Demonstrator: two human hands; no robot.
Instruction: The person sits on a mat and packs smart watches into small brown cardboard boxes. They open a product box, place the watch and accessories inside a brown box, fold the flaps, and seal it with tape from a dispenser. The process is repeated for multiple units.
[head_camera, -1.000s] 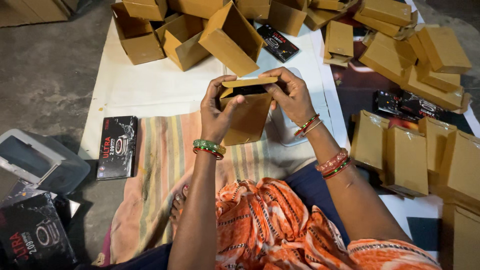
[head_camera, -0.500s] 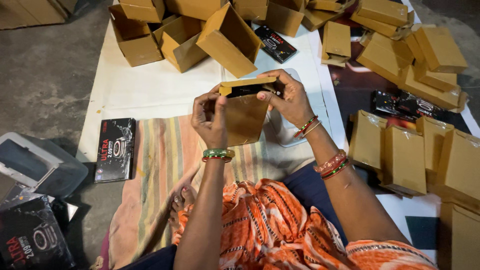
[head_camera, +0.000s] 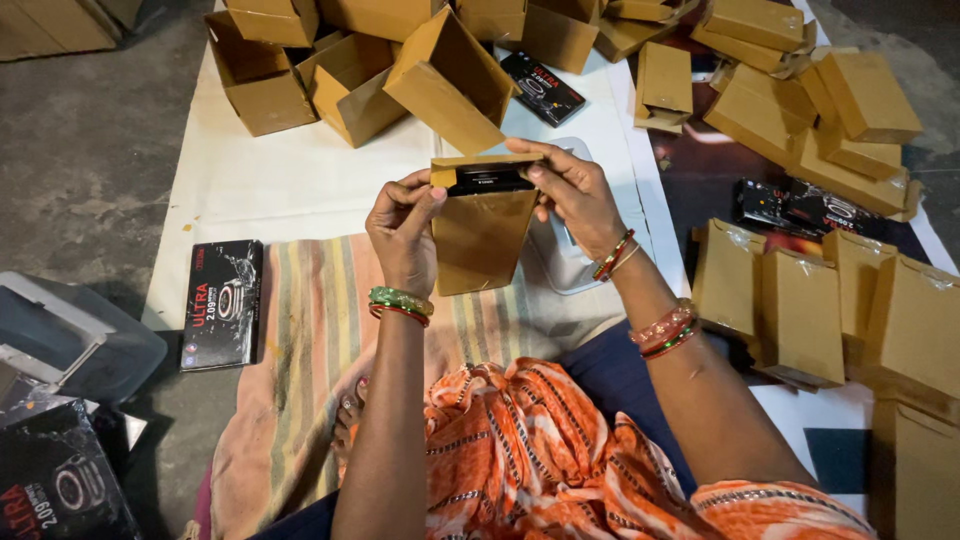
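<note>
Left hand (head_camera: 403, 222) and right hand (head_camera: 572, 190) both grip a brown carton (head_camera: 482, 235), held upright above the striped cloth (head_camera: 310, 330). A black box (head_camera: 490, 180) sits in its open top.

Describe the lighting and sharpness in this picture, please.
Head view: even warm light on the brown carton between the left hand and right hand, both sharp; the floor at the left edge is dim; glare on the plastic-wrapped cartons at right; no motion blur.
</note>
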